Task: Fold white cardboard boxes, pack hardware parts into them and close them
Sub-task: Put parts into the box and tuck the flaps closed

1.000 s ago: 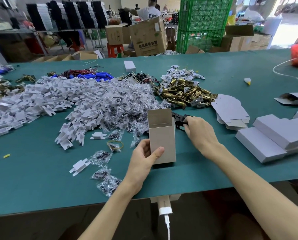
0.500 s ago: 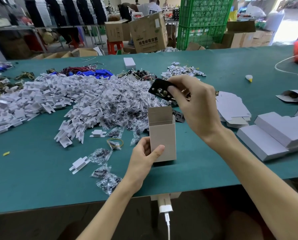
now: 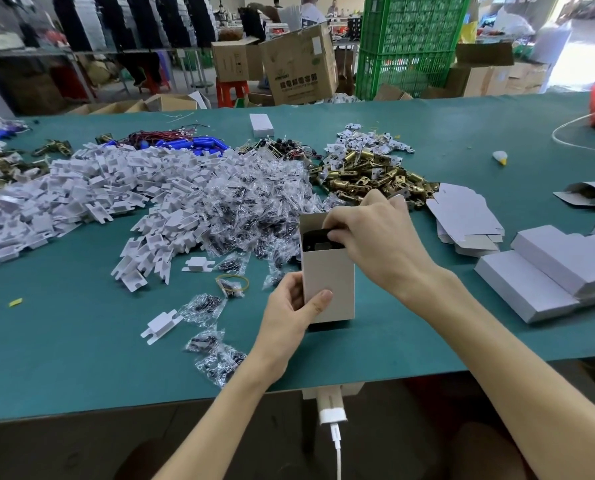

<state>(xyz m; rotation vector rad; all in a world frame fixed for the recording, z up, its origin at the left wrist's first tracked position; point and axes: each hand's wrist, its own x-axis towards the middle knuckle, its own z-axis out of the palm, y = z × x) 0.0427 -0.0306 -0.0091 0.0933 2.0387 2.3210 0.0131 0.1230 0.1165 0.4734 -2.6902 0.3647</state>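
At centre frame our left grip [image 3: 289, 311] clasps the upright matte white cardboard box [image 3: 330, 275], our right grip [image 3: 375, 237] pinching a flat black plate [image 3: 318, 238] in its open top

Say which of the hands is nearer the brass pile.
Right. The right hand, holding a black part in the white box, is just in front of the brass pile; the left hand grips the box lower down.

Bagged parts [image 3: 254, 220] crowd the box's [image 3: 329, 282] left; open mat [image 3: 393, 341] lies right
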